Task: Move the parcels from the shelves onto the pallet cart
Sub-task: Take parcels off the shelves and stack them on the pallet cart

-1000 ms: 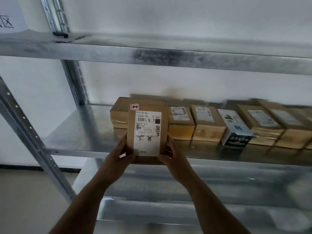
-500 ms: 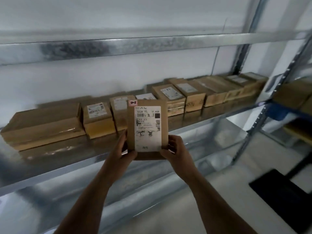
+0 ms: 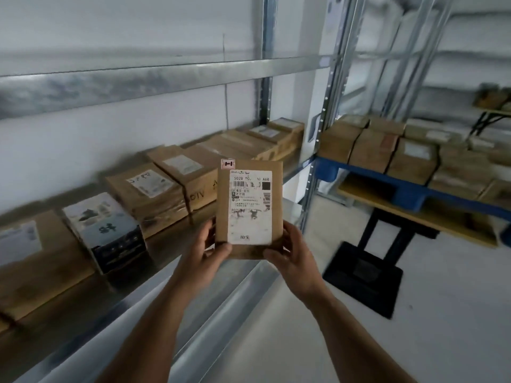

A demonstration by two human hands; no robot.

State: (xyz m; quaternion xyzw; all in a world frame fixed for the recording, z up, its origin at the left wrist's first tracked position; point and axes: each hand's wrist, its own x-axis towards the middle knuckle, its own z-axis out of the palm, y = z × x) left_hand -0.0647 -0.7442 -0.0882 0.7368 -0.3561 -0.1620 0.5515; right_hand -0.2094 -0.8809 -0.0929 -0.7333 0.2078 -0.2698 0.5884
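Note:
I hold a flat brown parcel [image 3: 249, 205] with a white shipping label upright in front of me. My left hand [image 3: 206, 251] grips its lower left corner and my right hand [image 3: 293, 254] grips its lower right corner. Behind it on the left, a row of several brown parcels [image 3: 154, 194] lies on the metal shelf [image 3: 171, 252], among them a dark printed box [image 3: 107, 230]. To the right stands the pallet cart [image 3: 409, 189] with a blue pallet deck, carrying several brown parcels [image 3: 387, 153].
A shelf upright [image 3: 320, 150] stands between the shelf and the cart. The cart's black base [image 3: 365, 275] rests on the pale floor. More metal racking [image 3: 414, 51] and boxes stand at the far right. Open floor lies below my right arm.
The view has swung right, away from the shelf, bringing the pallet cart into sight. The parcel stays held in both hands, carried off the shelf toward the right.

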